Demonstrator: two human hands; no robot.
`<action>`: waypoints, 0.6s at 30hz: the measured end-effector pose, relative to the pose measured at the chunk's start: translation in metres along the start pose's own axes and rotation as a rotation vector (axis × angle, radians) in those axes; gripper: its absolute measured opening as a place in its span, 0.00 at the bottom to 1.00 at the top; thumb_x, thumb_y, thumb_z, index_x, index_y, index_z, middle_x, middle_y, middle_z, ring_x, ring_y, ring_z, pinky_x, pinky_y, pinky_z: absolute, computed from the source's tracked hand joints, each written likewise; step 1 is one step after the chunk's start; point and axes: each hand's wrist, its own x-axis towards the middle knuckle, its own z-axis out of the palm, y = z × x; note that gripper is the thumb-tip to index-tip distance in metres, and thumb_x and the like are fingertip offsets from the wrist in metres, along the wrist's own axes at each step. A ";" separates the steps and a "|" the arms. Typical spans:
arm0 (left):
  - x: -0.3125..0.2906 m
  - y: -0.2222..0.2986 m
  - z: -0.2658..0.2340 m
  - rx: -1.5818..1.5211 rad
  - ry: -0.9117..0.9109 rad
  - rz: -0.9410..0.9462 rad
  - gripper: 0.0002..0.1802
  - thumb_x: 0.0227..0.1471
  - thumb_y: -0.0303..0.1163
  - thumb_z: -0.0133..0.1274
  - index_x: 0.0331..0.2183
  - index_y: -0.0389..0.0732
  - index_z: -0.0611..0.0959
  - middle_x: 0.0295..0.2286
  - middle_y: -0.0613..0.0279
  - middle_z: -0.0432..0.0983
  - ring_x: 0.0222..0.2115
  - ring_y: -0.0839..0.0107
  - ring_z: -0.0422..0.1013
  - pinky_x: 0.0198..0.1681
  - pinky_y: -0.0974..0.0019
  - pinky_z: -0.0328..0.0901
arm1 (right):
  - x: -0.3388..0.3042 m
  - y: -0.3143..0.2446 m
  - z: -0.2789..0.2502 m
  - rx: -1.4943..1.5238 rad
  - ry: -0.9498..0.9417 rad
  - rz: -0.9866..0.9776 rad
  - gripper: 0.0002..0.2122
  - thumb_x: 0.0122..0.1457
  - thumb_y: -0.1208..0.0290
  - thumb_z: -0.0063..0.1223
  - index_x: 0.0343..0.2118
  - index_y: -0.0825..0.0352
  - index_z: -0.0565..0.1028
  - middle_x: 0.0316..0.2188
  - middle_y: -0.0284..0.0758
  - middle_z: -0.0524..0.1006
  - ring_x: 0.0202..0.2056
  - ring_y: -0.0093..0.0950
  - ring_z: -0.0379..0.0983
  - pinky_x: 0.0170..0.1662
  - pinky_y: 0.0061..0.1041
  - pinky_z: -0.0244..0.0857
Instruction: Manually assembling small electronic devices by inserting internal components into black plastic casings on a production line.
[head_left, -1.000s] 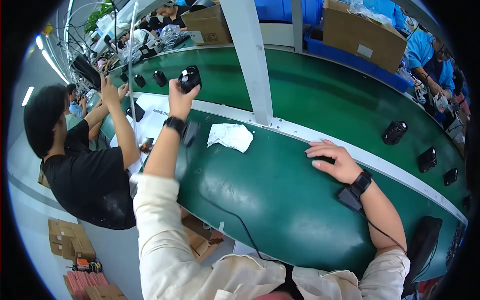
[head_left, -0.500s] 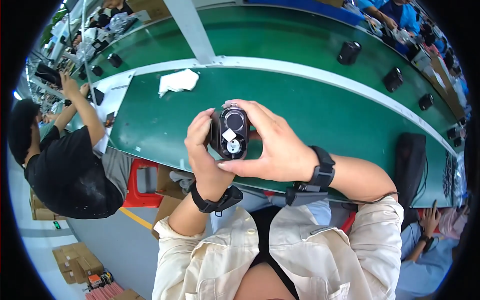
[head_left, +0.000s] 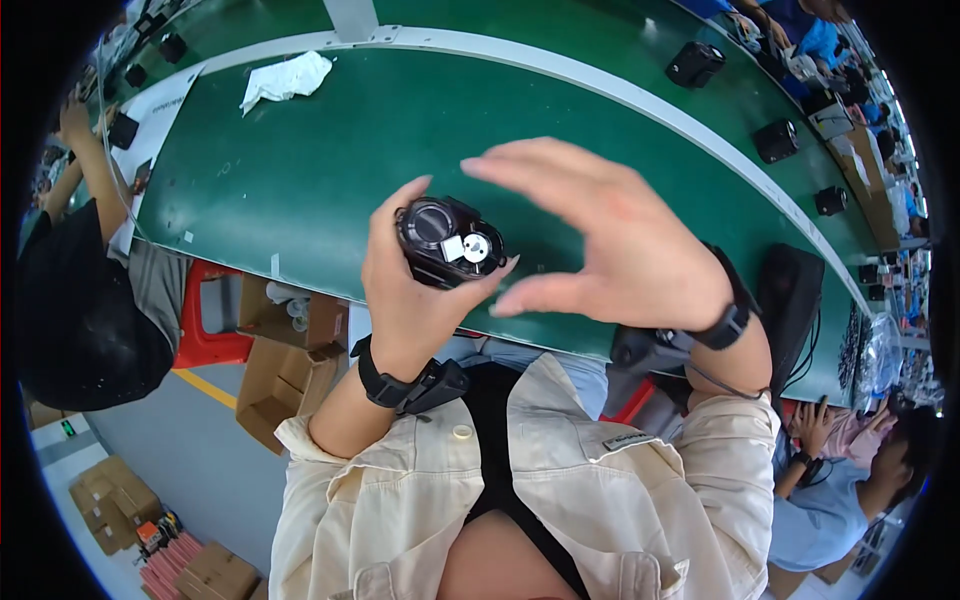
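My left hand (head_left: 398, 270) grips a black rounded device (head_left: 437, 264) above the near part of the green table, thumb along the near side and fingers along the left. The device's end faces up, showing a dark round disc, a small white square and a white round part with dark holes. Just right of it, my right hand (head_left: 610, 235) is open, thumb and fingers spread apart, slightly blurred and not touching the device.
A crumpled white cloth (head_left: 287, 80) lies at the table's far left. Beyond the white rail (head_left: 560, 68), several black devices (head_left: 696, 65) stand on the green belt. A long black case (head_left: 790, 300) lies at right. A co-worker (head_left: 90, 300) sits at left, another (head_left: 825, 490) at right.
My right hand has let go of the device and moved off to the right. The left hand keeps hold, and the device has turned and tilted. The whole view has shifted.
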 end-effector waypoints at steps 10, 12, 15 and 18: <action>-0.009 -0.025 0.007 -0.142 0.120 0.083 0.48 0.31 0.30 0.73 0.51 0.39 0.62 0.46 0.53 0.64 0.46 0.61 0.67 0.48 0.61 0.66 | 0.003 -0.019 0.026 -0.035 0.279 0.091 0.18 0.39 0.73 0.71 0.33 0.69 0.75 0.30 0.36 0.75 0.28 0.28 0.72 0.28 0.24 0.65; -0.008 -0.027 0.012 -0.170 0.222 0.239 0.43 0.33 0.31 0.71 0.50 0.39 0.64 0.46 0.51 0.63 0.49 0.54 0.64 0.50 0.57 0.62 | 0.004 -0.016 0.037 -0.079 0.315 0.058 0.17 0.40 0.74 0.71 0.32 0.69 0.75 0.28 0.36 0.75 0.27 0.28 0.72 0.28 0.24 0.65; -0.007 -0.027 0.013 -0.100 0.251 0.250 0.43 0.33 0.32 0.71 0.50 0.40 0.64 0.45 0.51 0.63 0.48 0.52 0.64 0.50 0.55 0.62 | 0.006 -0.013 0.047 -0.162 0.390 -0.018 0.14 0.41 0.75 0.70 0.30 0.69 0.76 0.25 0.36 0.75 0.25 0.28 0.71 0.27 0.23 0.65; -0.006 -0.026 0.013 -0.082 0.278 0.252 0.43 0.33 0.32 0.71 0.50 0.40 0.64 0.45 0.51 0.63 0.48 0.52 0.64 0.50 0.54 0.62 | 0.009 -0.011 0.049 -0.073 0.426 -0.029 0.08 0.46 0.78 0.66 0.28 0.70 0.77 0.23 0.34 0.75 0.24 0.25 0.70 0.27 0.22 0.63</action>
